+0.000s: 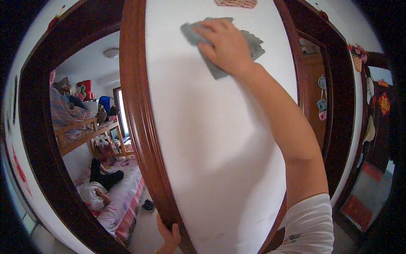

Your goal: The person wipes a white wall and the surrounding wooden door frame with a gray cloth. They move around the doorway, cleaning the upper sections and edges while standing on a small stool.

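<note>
My right hand (226,46) presses a grey-green cloth (217,71) against the upper part of a white wall panel (203,127). Ragged cloth folds stick out on both sides of the fingers, and the hand is slightly blurred. Low on the left, my left hand (168,233) grips the edge of the brown wooden door frame (142,127) that borders the panel. Faint dark marks show near the bottom of the wall.
Through the left doorway, a person (95,193) lies on the lower bed of a wooden bunk bed (79,136). Dark shoes (148,205) sit on the floor there. A woven basket (236,3) hangs above the cloth. To the right stands another dark door frame (342,95).
</note>
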### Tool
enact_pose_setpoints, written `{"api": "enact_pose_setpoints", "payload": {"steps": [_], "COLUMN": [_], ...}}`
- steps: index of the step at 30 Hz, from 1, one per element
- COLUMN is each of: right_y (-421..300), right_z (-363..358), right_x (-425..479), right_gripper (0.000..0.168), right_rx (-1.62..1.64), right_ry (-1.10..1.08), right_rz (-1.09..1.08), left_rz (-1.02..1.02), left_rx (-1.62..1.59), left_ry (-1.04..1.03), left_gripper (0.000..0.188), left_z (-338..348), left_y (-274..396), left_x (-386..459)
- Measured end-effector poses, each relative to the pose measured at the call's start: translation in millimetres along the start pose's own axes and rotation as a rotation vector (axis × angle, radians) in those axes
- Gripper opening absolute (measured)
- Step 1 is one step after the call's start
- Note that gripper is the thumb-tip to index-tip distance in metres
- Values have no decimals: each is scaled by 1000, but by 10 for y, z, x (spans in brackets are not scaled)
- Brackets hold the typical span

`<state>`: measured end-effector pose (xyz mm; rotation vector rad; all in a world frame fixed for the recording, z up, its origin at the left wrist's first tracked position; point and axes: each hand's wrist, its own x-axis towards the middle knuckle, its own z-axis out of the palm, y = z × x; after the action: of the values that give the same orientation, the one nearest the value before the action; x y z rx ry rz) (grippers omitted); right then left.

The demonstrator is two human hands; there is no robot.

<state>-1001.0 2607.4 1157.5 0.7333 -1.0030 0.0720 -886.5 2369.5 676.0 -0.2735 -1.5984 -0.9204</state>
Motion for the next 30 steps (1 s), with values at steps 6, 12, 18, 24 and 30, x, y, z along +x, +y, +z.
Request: {"api": "enact_pose_setpoints", "payload": {"steps": [6, 12, 18, 24, 30], "right_y": [379, 436, 259, 227, 321], "right_z": [-215, -126, -72, -40, -253], "right_x": [-236, -434, -293, -355, -459], "right_gripper": [37, 40, 40, 37, 34], "right_rx": [-198, -255, -119, 44, -21], "right_ry": [48, 75, 177, 213, 342], "right_rz": [215, 263, 214, 92, 115], "left_rz": [468, 915, 880, 807, 643], "left_rx": [114, 68, 4, 162, 111], "left_ry": [144, 10, 245, 358, 342], "left_gripper": [56, 56, 77, 87, 85], "left_z": [-356, 318, 1366, 1671, 1683], "left_y": [551, 1688, 2600, 2810, 2854], "left_x": [1285, 3131, 4436, 4940, 4943]}}
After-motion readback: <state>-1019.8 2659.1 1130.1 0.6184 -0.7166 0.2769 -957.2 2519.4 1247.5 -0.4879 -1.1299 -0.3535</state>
